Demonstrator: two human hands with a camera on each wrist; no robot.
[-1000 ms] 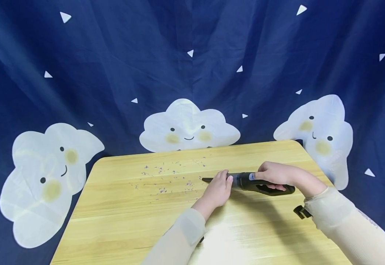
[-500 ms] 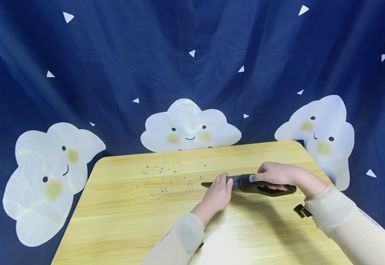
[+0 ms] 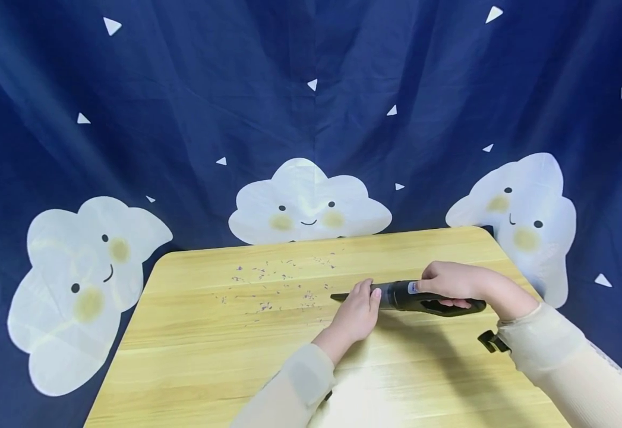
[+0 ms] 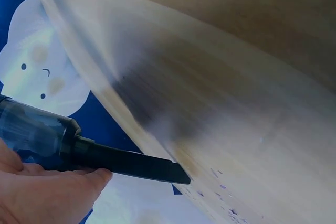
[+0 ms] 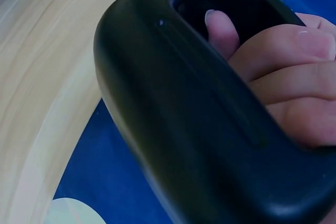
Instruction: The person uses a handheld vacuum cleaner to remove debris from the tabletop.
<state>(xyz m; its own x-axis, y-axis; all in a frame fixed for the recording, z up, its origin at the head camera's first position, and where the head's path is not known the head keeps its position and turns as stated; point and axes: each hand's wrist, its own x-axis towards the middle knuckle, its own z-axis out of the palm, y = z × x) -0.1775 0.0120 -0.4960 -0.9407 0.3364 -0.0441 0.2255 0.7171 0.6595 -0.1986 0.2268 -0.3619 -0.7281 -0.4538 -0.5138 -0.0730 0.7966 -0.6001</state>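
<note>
A black handheld vacuum cleaner (image 3: 404,295) is held low over the wooden table, its narrow nozzle pointing left. My right hand (image 3: 452,281) grips its handle, and the fingers curl through the handle's opening in the right wrist view. Near the front, my left hand (image 3: 354,312) holds the clear section (image 4: 34,132) just behind the black nozzle (image 4: 131,163). Small purple scraps (image 3: 308,295) lie scattered on the tabletop to the left of the nozzle tip. Whether the tip touches the table, I cannot tell.
The light wooden table (image 3: 182,345) has rounded far corners. Behind it hangs a dark blue curtain (image 3: 268,71) with printed smiling clouds (image 3: 311,202) and white triangles. A black strap piece (image 3: 492,342) sits at the right sleeve.
The nozzle tip has dropped slightly toward the near side, then shifted a little right with both hands. Both hands keep their hold. The whole view has also drifted slightly.
</note>
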